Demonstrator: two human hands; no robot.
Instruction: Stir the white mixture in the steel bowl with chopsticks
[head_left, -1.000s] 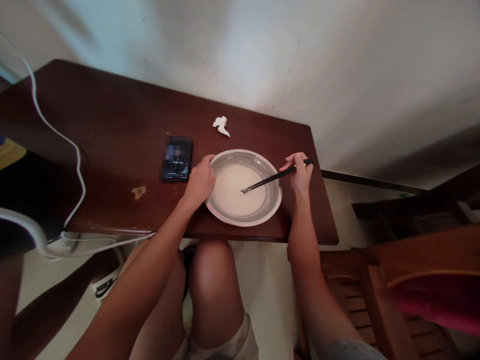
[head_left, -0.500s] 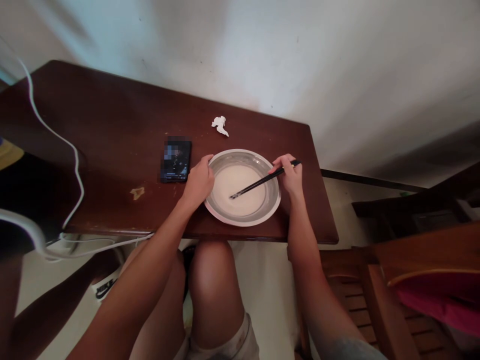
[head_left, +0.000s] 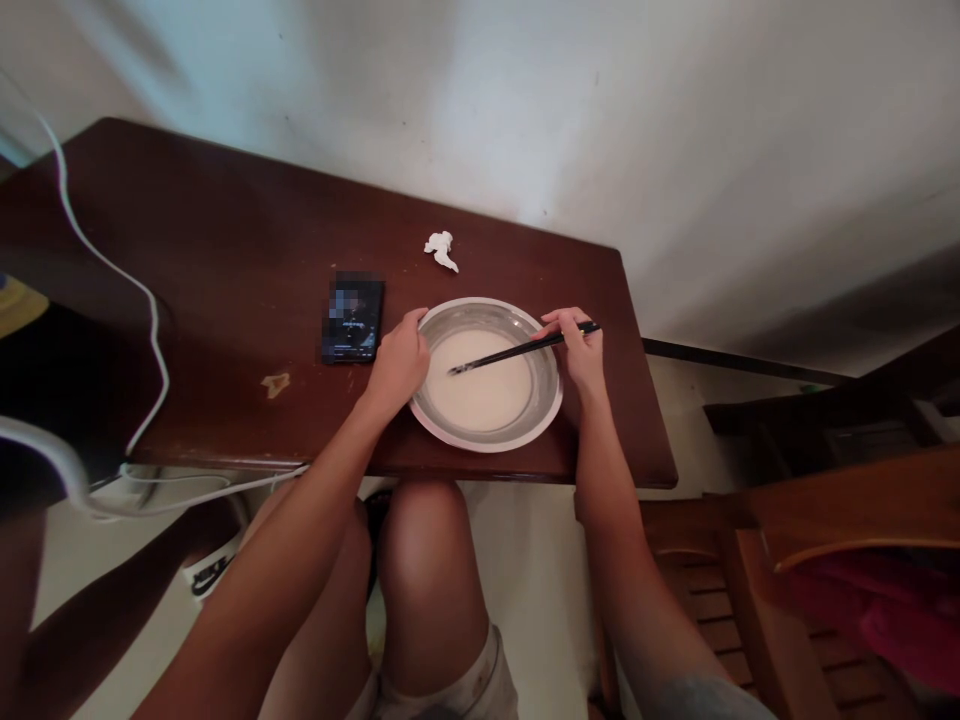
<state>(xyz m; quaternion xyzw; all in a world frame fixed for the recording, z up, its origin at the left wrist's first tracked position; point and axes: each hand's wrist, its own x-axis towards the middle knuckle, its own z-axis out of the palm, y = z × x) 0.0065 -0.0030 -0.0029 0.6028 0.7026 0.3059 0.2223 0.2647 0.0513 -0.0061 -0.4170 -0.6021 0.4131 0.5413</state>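
Observation:
A round metal bowl point(head_left: 487, 440) stands near the front edge of the dark wooden table, holding a pale, milky liquid point(head_left: 484, 395). My left hand point(head_left: 401, 355) is closed on the bowl's left rim, thumb side up at the edge. In my right hand point(head_left: 577, 345), above the right rim, is a pair of black chopsticks point(head_left: 517, 350). They slant down to the left, and their whitened tips reach the liquid left of the bowl's middle. Whether the tips are dipped under the surface I cannot tell.
A phone point(head_left: 352, 320) with a lit screen lies left of the bowl on the table point(head_left: 225, 250). Behind the bowl is a crumpled tissue point(head_left: 442, 250). A white cable point(head_left: 154, 330) crosses the left side. Another person's leg point(head_left: 112, 610) shows at lower left; a wooden chair point(head_left: 862, 510) stands right.
The chopstick tips have swung away from me and slightly left across the liquid, so the chopsticks lie flatter in view. My left hand and the bowl have stayed in place.

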